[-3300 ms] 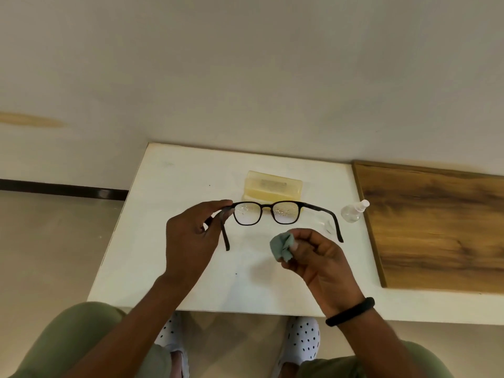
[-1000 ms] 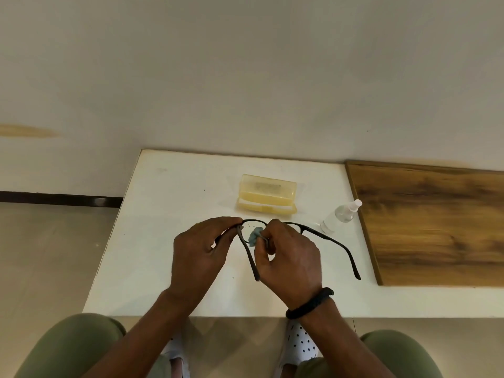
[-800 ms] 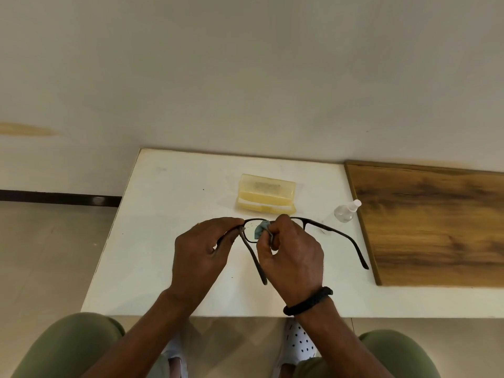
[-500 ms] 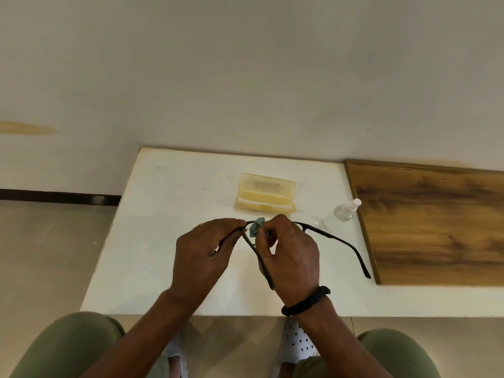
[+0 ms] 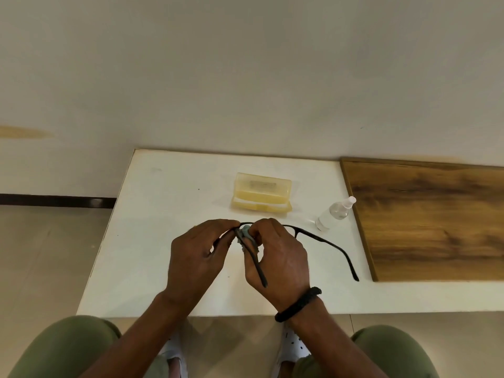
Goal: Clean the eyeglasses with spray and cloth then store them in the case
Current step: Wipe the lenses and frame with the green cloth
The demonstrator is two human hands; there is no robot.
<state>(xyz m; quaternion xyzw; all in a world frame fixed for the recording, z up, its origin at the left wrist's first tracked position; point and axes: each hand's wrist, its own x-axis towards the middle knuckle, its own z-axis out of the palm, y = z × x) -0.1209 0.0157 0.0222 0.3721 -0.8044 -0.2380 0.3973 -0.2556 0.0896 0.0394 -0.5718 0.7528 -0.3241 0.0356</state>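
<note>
The black glasses (image 5: 321, 240) are held up over the white table (image 5: 152, 214), between the two hands, with both arms unfolded and pointing back toward the person. The left hand (image 5: 196, 252) has its fingers curled and pinches the frame at its left corner, by the hinge. The right hand (image 5: 278, 255) is closed around a small blue-green cloth (image 5: 245, 231) and presses it against the left lens; most of that lens is hidden behind the fingers. The left arm of the glasses crosses in front of the right hand. A black wristband (image 5: 298, 304) sits on the right wrist. Farther back on the table a yellow see-through case (image 5: 261, 196) lies open. A small clear spray bottle (image 5: 334, 214) stands to its right, just beside the edge of a brown wooden board (image 5: 436, 219).
</note>
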